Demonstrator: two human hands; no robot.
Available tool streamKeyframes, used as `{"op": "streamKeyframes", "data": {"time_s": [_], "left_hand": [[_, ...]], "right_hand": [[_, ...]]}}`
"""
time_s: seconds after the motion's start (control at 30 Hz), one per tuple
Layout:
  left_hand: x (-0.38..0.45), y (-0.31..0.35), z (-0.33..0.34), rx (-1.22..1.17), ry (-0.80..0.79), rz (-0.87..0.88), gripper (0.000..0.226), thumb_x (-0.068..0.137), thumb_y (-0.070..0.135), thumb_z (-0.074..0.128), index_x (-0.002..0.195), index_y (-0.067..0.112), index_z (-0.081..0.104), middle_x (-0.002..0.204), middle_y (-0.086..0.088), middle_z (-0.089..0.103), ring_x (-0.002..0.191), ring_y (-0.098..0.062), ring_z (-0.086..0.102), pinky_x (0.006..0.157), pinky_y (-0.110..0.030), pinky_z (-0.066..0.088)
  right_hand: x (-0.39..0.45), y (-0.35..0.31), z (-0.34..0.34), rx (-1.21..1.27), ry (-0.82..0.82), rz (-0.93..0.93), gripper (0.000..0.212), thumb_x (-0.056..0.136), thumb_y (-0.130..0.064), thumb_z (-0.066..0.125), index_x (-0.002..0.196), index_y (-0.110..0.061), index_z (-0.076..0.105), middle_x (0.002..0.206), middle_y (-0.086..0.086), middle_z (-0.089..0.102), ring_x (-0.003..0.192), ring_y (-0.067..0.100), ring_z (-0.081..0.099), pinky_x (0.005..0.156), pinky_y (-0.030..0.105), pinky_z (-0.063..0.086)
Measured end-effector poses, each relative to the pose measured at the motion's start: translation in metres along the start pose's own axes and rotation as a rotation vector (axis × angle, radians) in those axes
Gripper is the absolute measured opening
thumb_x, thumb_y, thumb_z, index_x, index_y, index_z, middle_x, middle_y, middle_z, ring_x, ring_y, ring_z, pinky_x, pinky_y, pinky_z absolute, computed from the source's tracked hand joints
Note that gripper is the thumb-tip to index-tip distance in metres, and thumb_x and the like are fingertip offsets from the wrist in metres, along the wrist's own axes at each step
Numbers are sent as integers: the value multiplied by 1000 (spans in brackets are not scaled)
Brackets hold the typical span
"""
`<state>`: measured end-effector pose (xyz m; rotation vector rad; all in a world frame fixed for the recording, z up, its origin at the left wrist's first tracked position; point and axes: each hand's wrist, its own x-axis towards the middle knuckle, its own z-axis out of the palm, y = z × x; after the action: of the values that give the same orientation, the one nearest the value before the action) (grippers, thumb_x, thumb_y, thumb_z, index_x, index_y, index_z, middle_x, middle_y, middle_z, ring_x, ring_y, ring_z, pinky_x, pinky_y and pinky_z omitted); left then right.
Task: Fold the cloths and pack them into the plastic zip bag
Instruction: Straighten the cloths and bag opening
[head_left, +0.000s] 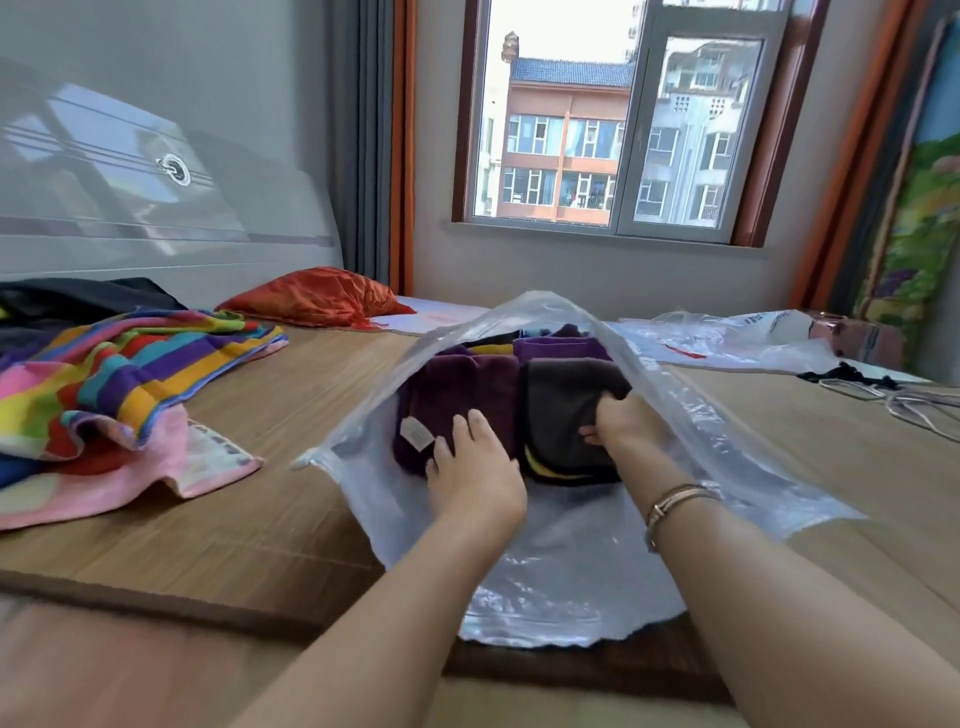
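- The bed (291, 499) fills the lower frame, covered by a woven mat; its grey headboard (156, 208) stands at upper left.
- A window (618, 124) sits at upper centre, with apartment blocks outside it.
- A clear plastic zip bag (571, 561) lies at centre frame on the mat, its mouth open toward the camera and its upper sheet lifted into a tent over both hands.
- A striped multicoloured cloth (124, 374) lies unfolded at the left edge, resting on a pink cloth (104, 488); both are outside the bag.
- A second plastic bag (727, 338) lies flat at right, behind the zip bag.
- An orange-red cushion (317, 296) sits at centre left, near the headboard.
- A dark garment (72, 301) lies at far left, behind the striped cloth.
- Inside the zip bag, a folded purple cloth (457, 389) with a white label lies on the left, touching a folded dark grey cloth (561, 410) on the right; more purple fabric shows behind them.
- The left hand (475, 478) rests on the purple cloth with fingers nearly straight, pressing on its near edge.
- The right hand (621, 421) is inside the bag, fingers curled round the near right edge of the dark grey cloth, gripping it.
- A thin bracelet (675, 501) circles the right wrist.
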<state>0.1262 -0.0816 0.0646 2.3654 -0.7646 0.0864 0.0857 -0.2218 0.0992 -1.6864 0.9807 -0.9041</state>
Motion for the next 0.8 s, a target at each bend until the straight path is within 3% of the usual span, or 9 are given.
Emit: {"op": "streamKeyframes", "data": {"time_s": [0.03,0.07,0.1,0.13,0.17,0.23,0.33,0.43,0.8], "left_hand": [[3,-4,10,108,-39,12,70,102,36,39,153,10,-2,162,-9,1,147,-34,4,119,-45,11],[4,-10,20,194,-63,25,72,102,40,34,153,13,-9,162,-7,-9,148,-34,-2,119,-47,5],[4,-17,30,260,-81,35,73,102,45,30,152,15,-13,161,-5,-15,148,-33,-7,118,-49,1],[2,-25,38,303,-102,39,73,101,48,27,152,17,-16,160,-3,-21,148,-32,-11,117,-51,-1],[0,-31,45,325,-120,38,73,101,51,24,151,19,-18,159,-1,-25,147,-32,-14,117,-52,-3],[-3,-41,53,340,-145,32,72,99,54,19,151,21,-19,157,1,-28,147,-30,-15,115,-54,-7],[-4,-43,56,395,-159,50,68,98,55,15,152,26,-16,158,1,-27,147,-30,-15,113,-57,-11],[-3,-43,59,438,-194,81,64,98,54,12,153,30,-9,158,1,-25,147,-30,-14,112,-60,-14],[-4,-47,60,455,-225,101,59,98,52,11,153,34,0,158,4,-24,147,-30,-15,111,-63,-14]], "right_hand": [[12,2,3,-27,46,-17,25,102,-28,40,101,-7,53,91,16,63,60,16,59,57,22,55],[25,6,6,-157,93,-81,34,100,-34,46,115,-6,55,112,21,62,78,16,66,80,31,56],[30,10,8,-348,102,-159,49,97,-36,51,132,-3,47,132,24,53,106,20,63,100,37,45],[31,14,11,-557,98,-261,64,95,-34,56,142,3,33,144,27,39,127,29,49,110,39,34],[28,18,14,-730,83,-383,76,94,-31,59,147,5,19,151,28,26,137,35,37,111,40,32],[22,31,22,-1033,87,-602,94,90,-25,65,152,-5,-4,158,24,-2,142,39,25,104,46,42],[28,49,23,-1352,-33,-578,92,93,-35,58,153,-23,-9,158,7,-27,147,40,1,108,62,26],[34,53,19,-1351,-203,-391,100,87,-59,55,150,-32,-19,157,4,-30,146,39,-15,109,67,13],[49,37,37,-1438,-377,-245,99,87,-65,48,150,-32,-22,157,10,-27,144,43,-18,107,73,-4]]}}
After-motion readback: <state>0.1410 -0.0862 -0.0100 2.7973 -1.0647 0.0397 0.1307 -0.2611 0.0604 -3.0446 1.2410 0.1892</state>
